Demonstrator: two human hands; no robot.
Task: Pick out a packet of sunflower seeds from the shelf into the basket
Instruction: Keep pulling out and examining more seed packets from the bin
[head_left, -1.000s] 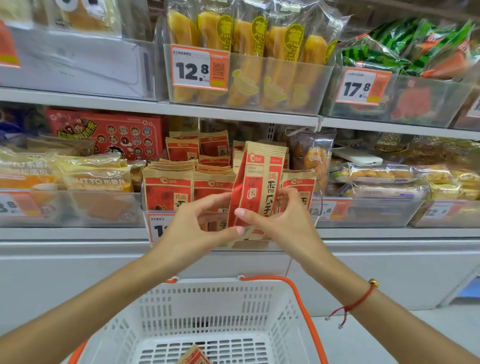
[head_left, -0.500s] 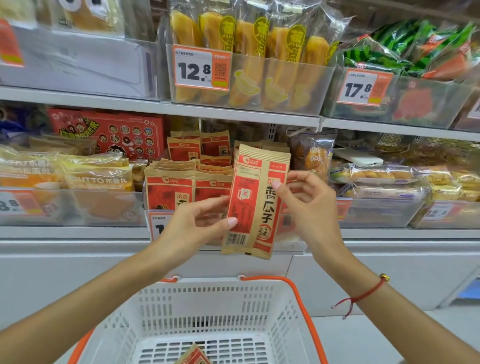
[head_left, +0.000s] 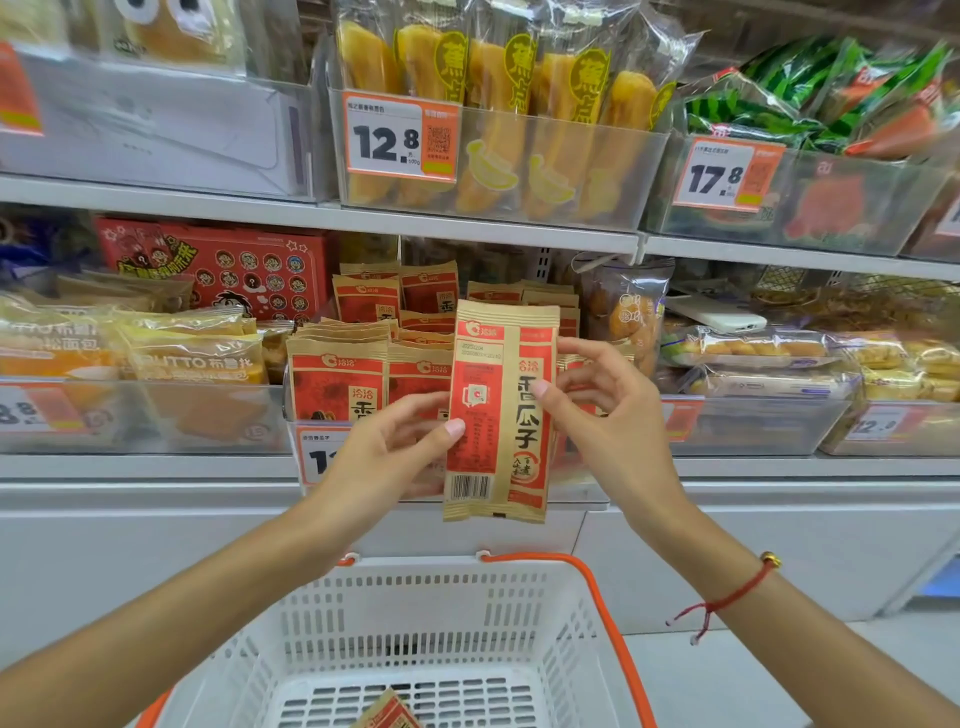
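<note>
Kraft-brown and red, flat and rectangular: packet of sunflower seeds (head_left: 500, 410) held upright in front of the shelf (head_left: 467, 221), above the basket (head_left: 431, 623) and clear of it. Pinched from both sides. Left hand (head_left: 395, 452) at the packet's left edge, thumb on the printed face near the red panel, fingers behind; that grip closed on the packet. Right hand (head_left: 605, 410) at the right edge, thumb tip pressed on the face beside the large black characters, other fingers loosely curled behind and beside; grip likewise closed on the packet. Barcode near the lower left corner of the packet, crimped seal along top and bottom.

Directly behind: clear plastic bin (head_left: 571, 499) packed with more seed packets (head_left: 337, 379) of the same kind, standing in rows, partly hidden by the hands and the held one. Red string bracelet (head_left: 727, 600) with a gold bead on the right wrist. Orange price tag (head_left: 400, 137) reading 12.8 on the bin above, with glossy bags of yellow banana-shaped cakes (head_left: 498, 104) standing in it. Green-striped wrappers (head_left: 769, 109) to the right, bread bags (head_left: 192, 358) to the left.

Below: white perforated plastic basket with orange handle (head_left: 613, 623), another packet (head_left: 387, 714) lying on its bottom, only a corner visible.
</note>
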